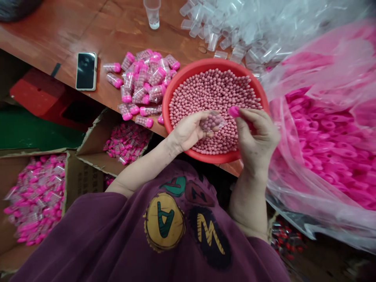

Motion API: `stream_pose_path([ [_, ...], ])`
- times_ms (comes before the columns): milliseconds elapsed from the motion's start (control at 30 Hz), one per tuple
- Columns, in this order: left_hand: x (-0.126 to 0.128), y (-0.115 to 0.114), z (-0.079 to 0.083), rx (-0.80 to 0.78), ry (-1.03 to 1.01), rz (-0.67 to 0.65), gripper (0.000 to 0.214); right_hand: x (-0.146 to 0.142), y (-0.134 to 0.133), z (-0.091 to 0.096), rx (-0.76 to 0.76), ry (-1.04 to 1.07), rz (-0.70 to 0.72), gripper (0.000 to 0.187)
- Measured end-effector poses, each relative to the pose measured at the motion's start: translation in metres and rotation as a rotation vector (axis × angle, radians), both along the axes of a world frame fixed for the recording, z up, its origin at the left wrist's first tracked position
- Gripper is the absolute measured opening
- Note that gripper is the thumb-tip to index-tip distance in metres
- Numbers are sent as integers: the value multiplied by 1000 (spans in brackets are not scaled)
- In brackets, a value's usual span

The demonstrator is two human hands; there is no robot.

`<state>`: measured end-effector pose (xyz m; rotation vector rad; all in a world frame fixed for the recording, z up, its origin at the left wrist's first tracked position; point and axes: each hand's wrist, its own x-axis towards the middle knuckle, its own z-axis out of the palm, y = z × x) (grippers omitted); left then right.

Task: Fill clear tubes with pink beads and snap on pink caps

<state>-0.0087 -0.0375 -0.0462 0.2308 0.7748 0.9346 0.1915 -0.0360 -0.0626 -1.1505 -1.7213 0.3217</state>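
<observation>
Red plastic makes the one tub [167, 105], full of pink beads [202, 92] past counting. Over it the left hand [189, 131], thumb and fingers curled in, grips one clear tube [212, 122] of beads; the right hand [258, 135] pinches one pink cap [234, 111] — cap and tube apart. The brown table [120, 27] bears one phone [86, 71], one cup [153, 15] and heaped capped tubes [142, 80]. Lower down, at least two cartons [73, 172] sit near green flooring [26, 129].
</observation>
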Motion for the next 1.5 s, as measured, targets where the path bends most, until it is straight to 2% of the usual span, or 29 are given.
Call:
stream_pose_path([
  [167, 0, -6, 3, 26, -1, 12, 15, -12, -5, 12, -132, -23, 125, 18],
  [300, 2, -6, 2, 23, 54, 15, 16, 0, -3, 16, -160, -109, 187, 15],
  [400, 4, -4, -3, 33, 82, 32, 17, 15, 2, 17, -131, -301, 185, 18],
  [500, 5, -2, -5, 28, 67, 72, 16, 22, 7, 16, -89, -466, 79, 23],
  [567, 5, -2, -5, 17, 46, 75, 16, 18, 7, 13, -56, -425, -24, 20],
  [633, 3, -3, -5, 25, 10, 57, 12, 6, 4, 11, -64, -242, -72, 15],
  [767, 2, -6, -7, 113, -44, 38, 4, -22, -6, 7, -225, 147, -21, 16],
  [900, 2, -8, -14, 162, -23, 24, 13, -32, -10, 4, -281, 301, -17, 14],
  [967, 3, -9, -14, 160, -10, 16, 16, -31, -10, 3, -299, 300, -42, 11],
  [1067, 5, -10, -10, 157, 16, 22, 8, -30, -10, 2, -300, 251, -29, 12],
  [1267, 8, -14, -6, 215, 118, 55, 8, -35, -6, 1, -133, 74, 15, 18],
  [1367, 7, -15, -8, 241, 136, 47, 12, -27, -4, 8, -129, -54, 81, 15],
  [1500, 5, -14, -6, 250, 108, 48, 5, -11, -5, 14, -186, -150, 239, 20],
])
